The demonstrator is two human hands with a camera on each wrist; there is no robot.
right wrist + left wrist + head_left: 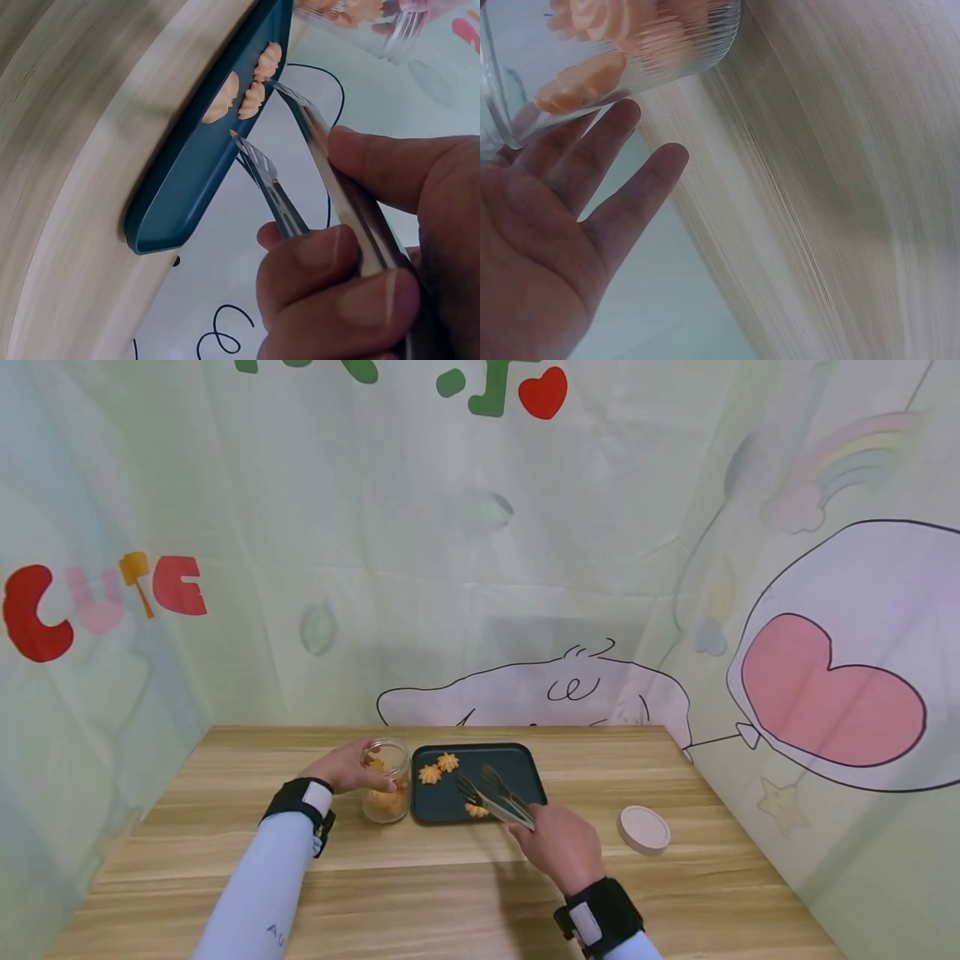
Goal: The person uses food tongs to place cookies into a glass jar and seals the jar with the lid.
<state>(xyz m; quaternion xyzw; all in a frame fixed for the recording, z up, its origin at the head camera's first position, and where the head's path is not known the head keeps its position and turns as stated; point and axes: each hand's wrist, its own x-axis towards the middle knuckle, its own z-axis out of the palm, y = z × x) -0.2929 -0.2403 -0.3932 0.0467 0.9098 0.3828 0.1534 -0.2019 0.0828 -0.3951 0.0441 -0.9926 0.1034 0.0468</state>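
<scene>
Firstly, head view:
Left hand [347, 766]: wrapped round the glass jar [387, 781], fingers curled on its front, grip clamped on the glass.
Glass jar: upright on the wooden bench [450, 893], just left of the dark tray [525, 768], lidless, holding orange cookies.
Right hand [562, 847]: gripping metal tongs [495, 793] by the handle end, grip clamped on them, tong arms apart and reaching over the tray.
Tray: two flower-shaped cookies [438, 768] near its far left corner, a third cookie [476, 810] near the front edge, just beside the tong tips.
Round lid [643, 829]: flat on the bench, right of the right hand, apart from the tray.
Backdrop: pale cartoon-printed cloth on three sides.

Left wrist view:
Palm and fingers [607, 150]: fairly straight here, lying along the ribbed jar [675, 52], tips touching the glass.
Jar contents: orange cookies [585, 82] pressed against the glass wall.
Bench surface [817, 187]: bare wood grain beside the jar.

Right wrist view:
Thumb and fingers [352, 277]: pinching the tongs [315, 165], arms spread, tips close above the tray [187, 180].
Cookies [244, 90]: three lying on the tray, near the tong tips, whether touched cannot be told.
Jar [367, 22]: beyond the tray's far end.
</scene>
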